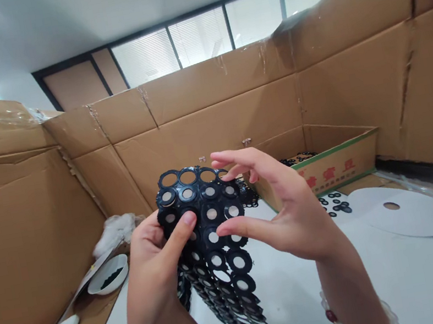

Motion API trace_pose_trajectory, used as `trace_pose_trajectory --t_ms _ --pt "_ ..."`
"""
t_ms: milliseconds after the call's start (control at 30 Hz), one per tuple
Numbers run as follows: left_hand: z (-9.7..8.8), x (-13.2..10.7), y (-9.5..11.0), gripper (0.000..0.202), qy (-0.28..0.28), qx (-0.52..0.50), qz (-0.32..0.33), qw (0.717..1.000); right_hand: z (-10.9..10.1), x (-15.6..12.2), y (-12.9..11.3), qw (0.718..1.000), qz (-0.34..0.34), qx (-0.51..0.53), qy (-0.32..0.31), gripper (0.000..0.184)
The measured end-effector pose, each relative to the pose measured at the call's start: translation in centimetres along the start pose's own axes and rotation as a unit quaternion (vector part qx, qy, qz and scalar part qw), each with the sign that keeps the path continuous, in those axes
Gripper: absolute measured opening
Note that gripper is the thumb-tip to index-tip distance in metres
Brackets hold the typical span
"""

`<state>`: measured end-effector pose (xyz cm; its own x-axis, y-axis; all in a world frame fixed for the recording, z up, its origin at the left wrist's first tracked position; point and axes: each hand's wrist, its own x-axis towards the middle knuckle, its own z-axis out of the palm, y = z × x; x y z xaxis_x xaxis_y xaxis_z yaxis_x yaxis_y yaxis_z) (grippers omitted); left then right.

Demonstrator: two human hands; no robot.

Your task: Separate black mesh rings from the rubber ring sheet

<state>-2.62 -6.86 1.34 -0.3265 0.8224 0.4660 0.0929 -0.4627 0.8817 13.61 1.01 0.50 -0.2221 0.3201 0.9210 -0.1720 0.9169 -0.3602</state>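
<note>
A floppy sheet of joined black rubber rings (pixel 212 214) hangs in front of me, its lower end drooping toward the white tabletop. Rows of rings with small pale centre holes make up most of it; the top row has wide openings. My left hand (pixel 155 267) grips the sheet's left side, thumb pressed on its face and fingers behind. Over its right side, my right hand (pixel 277 201) has thumb and fingers spread apart. The right thumb tip lies at a ring on the sheet, but I cannot tell whether it presses on it.
A cardboard box (pixel 338 165) with black rings inside stands at the back right. Loose black rings (pixel 336 203) lie near a white disc (pixel 413 209). At left are a white bowl (pixel 108 275) with dark pieces and a clear plastic bag (pixel 115 233). Tall cardboard walls (pixel 200 114) surround the table.
</note>
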Motion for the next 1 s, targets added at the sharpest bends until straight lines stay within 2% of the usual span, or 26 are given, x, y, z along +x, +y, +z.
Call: trace_pose_trajectory --t_ms 333,567,767,1000 --pt "-0.39 -0.12 0.23 0.016 0.022 -0.008 0.001 1.000 0.02 -0.11 -0.30 0.999 -0.028 0.021 -0.003 0.063" --pt "-0.43 0.18 0.07 0.020 0.018 -0.016 0.018 1.000 0.14 -0.06 -0.08 0.998 -0.046 0.032 0.002 0.062" --pt "0.01 -0.07 0.75 0.020 0.025 -0.023 0.011 0.999 0.45 0.14 -0.35 0.998 -0.057 0.022 0.007 0.043" --pt "0.24 -0.34 0.80 0.020 0.032 -0.024 0.015 0.999 0.64 -0.10 -0.49 0.998 -0.061 0.011 0.001 0.036"
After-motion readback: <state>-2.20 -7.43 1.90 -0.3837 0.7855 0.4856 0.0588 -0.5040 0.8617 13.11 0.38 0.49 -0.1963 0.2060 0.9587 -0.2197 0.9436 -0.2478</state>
